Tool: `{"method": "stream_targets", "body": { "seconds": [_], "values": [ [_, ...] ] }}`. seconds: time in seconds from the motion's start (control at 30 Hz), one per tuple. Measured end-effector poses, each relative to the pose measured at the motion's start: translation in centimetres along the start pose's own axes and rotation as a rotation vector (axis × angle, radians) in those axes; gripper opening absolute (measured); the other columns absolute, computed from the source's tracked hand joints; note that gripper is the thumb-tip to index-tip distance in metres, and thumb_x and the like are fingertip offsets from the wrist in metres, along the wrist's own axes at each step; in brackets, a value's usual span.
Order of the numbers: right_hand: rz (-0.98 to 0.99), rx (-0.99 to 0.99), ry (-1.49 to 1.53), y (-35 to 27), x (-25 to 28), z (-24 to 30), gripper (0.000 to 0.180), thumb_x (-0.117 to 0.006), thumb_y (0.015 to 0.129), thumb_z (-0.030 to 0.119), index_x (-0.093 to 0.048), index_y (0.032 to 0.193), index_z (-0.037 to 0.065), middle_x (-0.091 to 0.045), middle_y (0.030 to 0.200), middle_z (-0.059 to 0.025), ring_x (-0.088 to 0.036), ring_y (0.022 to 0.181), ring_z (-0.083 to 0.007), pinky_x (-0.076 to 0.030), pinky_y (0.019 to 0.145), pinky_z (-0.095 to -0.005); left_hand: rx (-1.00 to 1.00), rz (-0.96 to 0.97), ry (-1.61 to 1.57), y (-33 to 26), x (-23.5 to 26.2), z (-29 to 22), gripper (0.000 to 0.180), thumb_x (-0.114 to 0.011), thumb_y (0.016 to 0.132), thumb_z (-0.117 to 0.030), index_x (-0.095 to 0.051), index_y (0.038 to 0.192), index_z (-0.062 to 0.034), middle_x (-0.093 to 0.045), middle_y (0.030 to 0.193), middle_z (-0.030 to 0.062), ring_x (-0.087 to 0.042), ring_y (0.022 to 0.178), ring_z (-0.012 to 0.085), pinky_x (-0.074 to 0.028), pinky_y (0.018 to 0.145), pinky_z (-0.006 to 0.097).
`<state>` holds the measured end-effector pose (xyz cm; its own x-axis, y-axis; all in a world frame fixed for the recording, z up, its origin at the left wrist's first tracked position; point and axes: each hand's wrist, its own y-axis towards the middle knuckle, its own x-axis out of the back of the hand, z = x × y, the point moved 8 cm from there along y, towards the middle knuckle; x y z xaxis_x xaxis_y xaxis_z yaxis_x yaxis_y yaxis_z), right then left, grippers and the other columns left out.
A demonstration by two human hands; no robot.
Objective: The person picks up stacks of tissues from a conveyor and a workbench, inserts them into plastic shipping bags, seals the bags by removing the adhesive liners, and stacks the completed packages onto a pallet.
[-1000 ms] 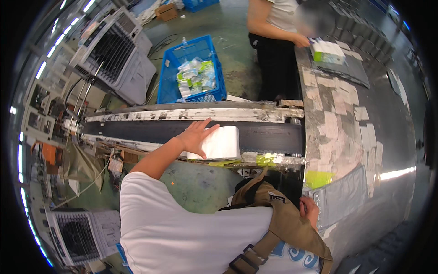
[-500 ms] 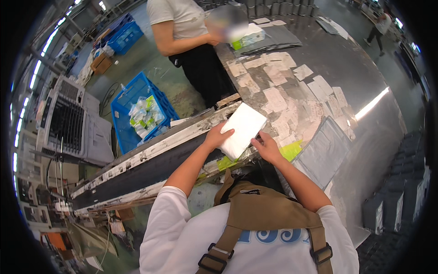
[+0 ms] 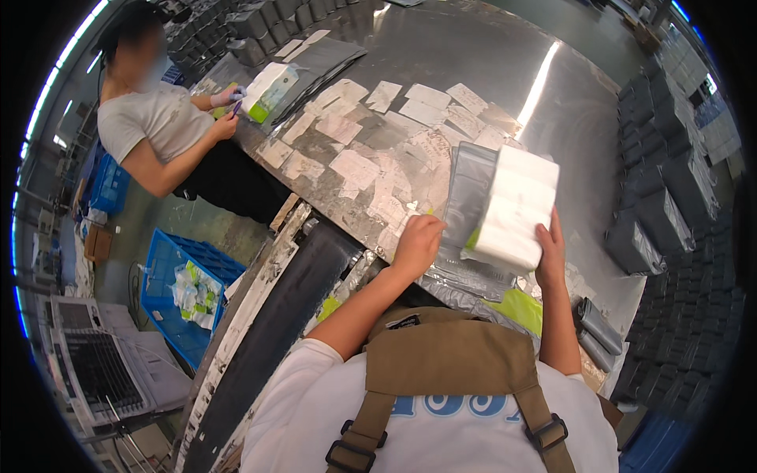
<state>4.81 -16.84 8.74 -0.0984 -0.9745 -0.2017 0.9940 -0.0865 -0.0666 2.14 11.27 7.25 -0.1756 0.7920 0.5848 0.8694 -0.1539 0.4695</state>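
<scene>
My right hand [image 3: 550,251] holds a white rectangular packet [image 3: 512,206] by its lower right corner, tilted above the steel table [image 3: 568,102]. Beside it, my left hand [image 3: 418,243] is curled on the lower edge of a grey plastic bag [image 3: 467,189], which lies flat on the table directly to the left of the packet. The packet's left edge overlaps the bag. Whether the packet is partly inside the bag, I cannot tell.
Paper labels [image 3: 355,165] are stuck across the table. A co-worker [image 3: 165,130] at the far left handles another white packet [image 3: 268,88]. A black conveyor belt [image 3: 276,331] and blue crate [image 3: 169,276] lie left. Stacked grey parcels [image 3: 670,181] line the right; grey rolls [image 3: 597,331] sit near me.
The white packet has gone from the conveyor belt to the table on the right. My right hand now carries it, and my left hand has shifted onto the grey bag.
</scene>
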Motion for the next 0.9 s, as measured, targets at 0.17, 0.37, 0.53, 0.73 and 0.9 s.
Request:
{"method": "stream_targets", "body": {
  "seconds": [0.17,0.37,0.53,0.73,0.9],
  "values": [
    [-0.105,-0.073,-0.083,-8.6,5.0,-2.0,0.078,-0.060,0.084,0.005,-0.024,0.153,0.006,-0.049,0.141,-0.0161,-0.049,0.127,-0.0245,-0.039,0.106,-0.0354,-0.322,0.418,0.211,0.1,-9.4,0.0,0.018,-0.063,0.072,-0.003,-0.064,0.090,-0.0031,-0.057,0.097,0.0132,-0.055,0.092,0.0320,-0.049,0.081,0.041],
    [0.004,-0.149,0.113,-13.8,1.3,-6.6,0.080,-0.063,0.083,-0.003,-0.024,0.152,0.004,-0.039,0.147,-0.0174,-0.039,0.135,-0.0248,-0.032,0.110,-0.0371,-0.329,0.503,0.244,0.9,-10.8,2.0,0.012,-0.061,0.073,-0.002,-0.063,0.084,-0.0028,-0.059,0.093,0.0109,-0.056,0.090,0.0309,-0.050,0.077,0.038],
    [0.087,-0.369,-0.115,-14.8,1.2,-10.2,0.068,-0.072,0.084,0.006,-0.040,0.145,0.007,-0.048,0.138,-0.0156,-0.052,0.120,-0.0214,-0.043,0.100,-0.0340,-0.089,0.436,0.015,2.3,-10.3,4.0,0.005,-0.065,0.075,-0.002,-0.065,0.080,-0.0014,-0.063,0.084,0.0128,-0.060,0.081,0.0341,-0.050,0.071,0.040],
    [-0.088,0.355,-1.295,-6.6,1.6,-1.0,0.029,-0.077,0.072,0.013,-0.069,0.099,0.008,-0.058,0.087,-0.0066,-0.059,0.079,-0.0267,-0.050,0.064,-0.0383,0.050,0.339,-0.119,2.1,-9.1,3.8,0.009,-0.071,0.078,-0.004,-0.072,0.088,-0.0045,-0.062,0.082,0.0118,-0.060,0.081,0.0313,-0.049,0.070,0.039],
    [-0.022,0.487,-1.372,-1.1,0.8,-3.1,0.015,-0.077,0.069,0.014,-0.069,0.082,0.010,-0.058,0.080,-0.0037,-0.058,0.078,-0.0249,-0.049,0.066,-0.0361,0.069,0.218,-0.094,3.1,-8.1,3.1,0.011,-0.072,0.078,-0.004,-0.073,0.088,-0.0036,-0.062,0.082,0.0105,-0.061,0.080,0.0285,-0.049,0.070,0.037]
  ]
}}
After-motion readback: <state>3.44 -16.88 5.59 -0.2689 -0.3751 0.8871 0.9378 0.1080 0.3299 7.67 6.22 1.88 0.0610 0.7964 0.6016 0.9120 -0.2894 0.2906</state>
